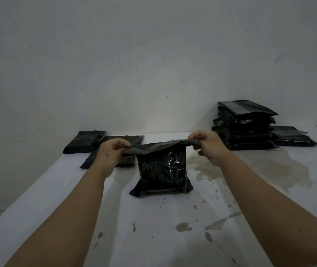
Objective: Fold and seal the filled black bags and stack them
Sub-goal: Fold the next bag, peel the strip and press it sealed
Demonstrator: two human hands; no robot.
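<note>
A filled black bag [162, 170] lies in the middle of the white table [153, 237], its top flap lifted and bent toward me. My left hand [111, 151] pinches the flap's left corner. My right hand [207, 146] pinches the right corner. A stack of several black bags [244, 124] stands at the back right against the wall. Two more filled black bags lie flat at the back left, one [85, 141] by the wall and one [115, 153] partly behind my left hand.
Another black bag [292, 136] lies flat right of the stack. A yellowish stain [259, 170] spreads over the table right of the held bag, with dark specks nearer me. The table's left edge [25, 199] drops off; a grey wall rises behind.
</note>
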